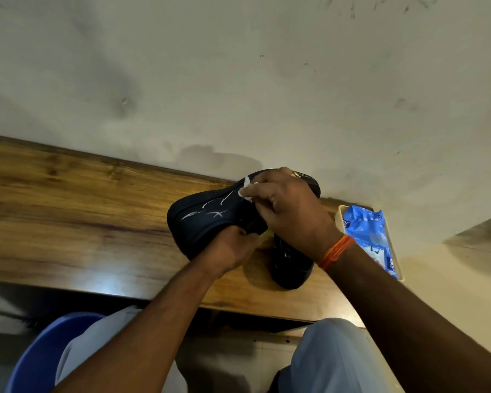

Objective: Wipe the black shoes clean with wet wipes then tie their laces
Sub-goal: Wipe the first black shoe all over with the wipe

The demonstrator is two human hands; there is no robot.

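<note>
A black shoe with white scribble marks on its side is held tilted above the wooden table. My left hand grips its near edge from below. My right hand, with an orange thread on the wrist, pinches a small white wet wipe and presses it on the shoe's side near the marks. A second black shoe lies on the table under my right wrist, partly hidden.
A blue pack of wet wipes sits in a pale tray at the table's right end. The wall stands right behind the table. A blue seat and my knees are below the front edge.
</note>
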